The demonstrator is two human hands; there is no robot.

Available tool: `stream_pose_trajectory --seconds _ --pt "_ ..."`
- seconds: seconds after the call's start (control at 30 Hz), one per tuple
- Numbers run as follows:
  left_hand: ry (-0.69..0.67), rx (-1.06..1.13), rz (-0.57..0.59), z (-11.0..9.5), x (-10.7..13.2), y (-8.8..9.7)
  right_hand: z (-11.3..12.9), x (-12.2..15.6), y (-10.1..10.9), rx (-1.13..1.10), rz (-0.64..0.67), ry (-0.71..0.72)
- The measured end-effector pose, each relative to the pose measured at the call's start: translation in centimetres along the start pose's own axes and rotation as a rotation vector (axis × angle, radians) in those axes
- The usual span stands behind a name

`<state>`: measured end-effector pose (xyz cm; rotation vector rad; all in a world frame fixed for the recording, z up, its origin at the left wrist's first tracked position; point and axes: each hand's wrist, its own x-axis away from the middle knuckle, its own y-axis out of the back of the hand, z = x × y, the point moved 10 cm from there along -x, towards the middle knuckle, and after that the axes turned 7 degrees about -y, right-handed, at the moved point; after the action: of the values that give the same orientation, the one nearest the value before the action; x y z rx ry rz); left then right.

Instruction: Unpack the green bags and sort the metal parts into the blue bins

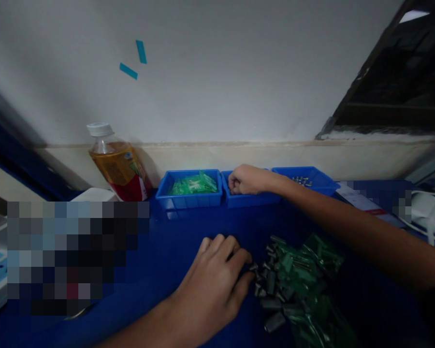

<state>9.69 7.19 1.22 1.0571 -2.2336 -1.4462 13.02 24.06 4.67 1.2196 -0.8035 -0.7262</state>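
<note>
You're mid-pick: your right hand (244,180) sits in the middle blue bin (253,199), fingers bunched shut, while your left hand (217,275), fingers curled, meets the pile of green boards (300,280), grip unclear; lift out gently.

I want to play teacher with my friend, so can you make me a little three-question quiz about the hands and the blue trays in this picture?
1. True or false: the right hand is reaching into the middle blue tray.
2. Pick one: what colour are the parts in the left blue tray? A red, B green, C yellow.
3. Fill the gap: the bottle has a ____ cap.

Key: 1 true; 2 B; 3 white.
</note>
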Motion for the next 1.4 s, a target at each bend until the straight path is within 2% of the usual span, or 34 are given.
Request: stream_pose_trajectory --seconds 0.2,0.57,0.63,0.73,0.83,0.9,1.03,1.13,1.23,1.4 --pt "-0.005 -0.002 -0.013 0.0 0.0 0.0 0.0 -0.1 0.4 -0.012 -0.016 -0.008" --pt "0.018 0.07 0.006 0.4 -0.1 -0.2 -1.1 1.2 -0.9 -0.204 0.115 0.005" --pt "0.029 0.08 0.009 0.6 0.0 -0.3 -1.9 1.0 0.1 -0.206 0.061 -0.03" --pt "0.034 0.086 0.016 0.7 0.0 -0.4 -3.3 1.4 2.5 -0.212 -0.105 -0.094" --pt "0.034 0.071 0.011 0.6 -0.2 -0.2 -3.6 3.8 4.4 -0.279 -0.283 -0.085" --pt "0.029 0.038 0.003 0.4 -0.4 -0.1 -2.8 6.4 4.6 -0.315 -0.374 -0.042" --pt "-0.017 -0.022 0.024 -0.4 -0.9 -0.1 0.6 12.2 2.4 -0.311 -0.494 0.085" --pt "-0.009 -0.004 0.019 -0.2 -1.2 -0.1 3.3 14.9 -0.3 -0.326 -0.479 0.186" --pt "0.0 0.015 -0.022 0.4 -1.6 0.2 4.1 15.8 -2.1 -0.376 -0.461 0.2" --pt "-0.03 0.002 -0.054 0.6 -2.1 0.5 3.2 15.8 -3.0 -0.402 -0.486 0.11"
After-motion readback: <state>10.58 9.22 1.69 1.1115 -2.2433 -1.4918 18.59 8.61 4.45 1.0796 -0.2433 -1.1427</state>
